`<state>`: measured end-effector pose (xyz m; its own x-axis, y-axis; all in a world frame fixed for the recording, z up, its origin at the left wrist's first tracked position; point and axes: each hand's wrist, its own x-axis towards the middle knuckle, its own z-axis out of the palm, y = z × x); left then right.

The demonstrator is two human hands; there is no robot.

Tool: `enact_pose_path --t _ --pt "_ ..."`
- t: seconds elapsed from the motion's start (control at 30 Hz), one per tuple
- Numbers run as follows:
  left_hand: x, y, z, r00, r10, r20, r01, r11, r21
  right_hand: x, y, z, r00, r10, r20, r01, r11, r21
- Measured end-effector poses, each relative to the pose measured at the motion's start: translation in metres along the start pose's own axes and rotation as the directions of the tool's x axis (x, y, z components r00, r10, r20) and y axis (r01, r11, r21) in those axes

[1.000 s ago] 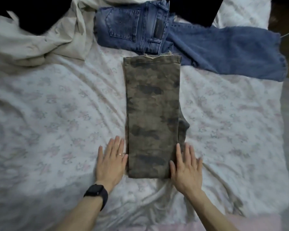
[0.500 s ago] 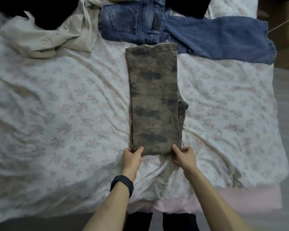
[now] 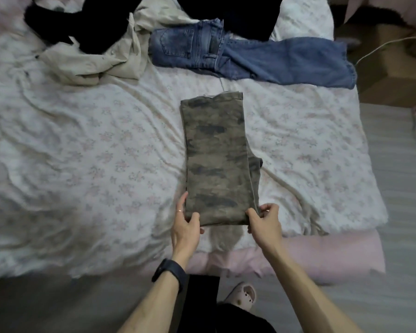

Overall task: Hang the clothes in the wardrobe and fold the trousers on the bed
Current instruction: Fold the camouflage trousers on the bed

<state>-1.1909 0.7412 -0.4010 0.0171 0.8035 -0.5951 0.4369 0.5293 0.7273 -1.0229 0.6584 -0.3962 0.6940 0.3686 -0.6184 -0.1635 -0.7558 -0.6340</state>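
Gripping the near end of the camouflage trousers (image 3: 216, 159) at both corners, we are pinching the cloth with the left hand (image 3: 186, 224) and the right hand (image 3: 264, 224), thumbs on top and fingers closing round the edges, apparently so the long strip can lift evenly and double toward its far hem. The trousers are lying lengthwise on the bed (image 3: 82, 152), near its front edge, apart from the blue jeans (image 3: 262, 58) and crumpled beige garment (image 3: 94, 66) waiting behind.
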Motion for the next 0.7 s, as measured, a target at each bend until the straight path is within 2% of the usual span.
enact_pose_path --t 0.1,0.23,0.33,0.43,0.57,0.63,0.7 --pt "-0.042 -0.039 -0.009 0.998 -0.053 0.029 0.050 0.995 0.091 -0.026 0.052 -0.016 0.999 -0.009 0.042 0.011 0.999 -0.049" --pt "-0.089 -0.059 -0.021 0.978 -0.195 0.075 0.192 0.980 0.045 -0.079 0.069 -0.041 0.992 -0.027 0.121 0.047 0.984 -0.170" --pt "-0.106 -0.059 -0.032 0.948 -0.257 0.188 0.249 0.966 0.066 -0.090 0.075 -0.054 0.986 0.004 0.168 0.034 0.975 -0.219" --pt "-0.099 -0.044 -0.043 0.911 -0.283 0.301 0.271 0.959 0.082 -0.084 0.062 -0.061 0.978 -0.028 0.205 0.084 0.959 -0.271" --pt "-0.074 -0.006 -0.058 0.885 -0.251 0.393 0.203 0.966 0.160 -0.058 0.017 -0.063 0.954 -0.146 0.262 0.207 0.952 -0.226" --pt "-0.061 0.022 -0.066 0.883 -0.215 0.417 0.168 0.975 0.146 -0.043 -0.009 -0.061 0.951 -0.148 0.272 0.196 0.967 -0.160" --pt "-0.046 0.049 -0.073 0.883 -0.146 0.447 0.112 0.989 0.101 -0.027 -0.037 -0.054 0.958 -0.120 0.262 0.128 0.992 -0.013"
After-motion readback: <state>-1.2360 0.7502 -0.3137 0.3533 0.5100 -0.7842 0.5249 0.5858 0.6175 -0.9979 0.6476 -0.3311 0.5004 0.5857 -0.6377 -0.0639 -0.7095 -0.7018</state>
